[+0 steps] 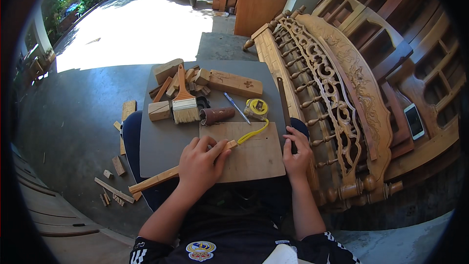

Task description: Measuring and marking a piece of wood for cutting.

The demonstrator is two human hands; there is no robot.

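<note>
My left hand (199, 162) is closed around a long light wooden strip (155, 180), which slants from beyond the board's left edge to a squared end on the plywood piece (254, 164). At the right edge of the grey board (168, 154), my right hand (297, 155) has its fingers curled at the lower end of a long, dark, narrow flat strip (283, 99). Its exact kind is unclear. A yellow tape measure (256, 109) lies beyond the plywood, with its yellow strap (254, 133) reaching toward the wooden strip's end. Beside it is a blue-and-white pen (237, 107).
On the board are a wide paintbrush (184, 95), a brown sandpaper-like roll (217, 115), a carved wooden block (237, 83) and several offcuts. Right stands a carved wooden bench (317, 83); a phone (414, 121) rests beyond it. Wood scraps (115, 189) litter the floor at left.
</note>
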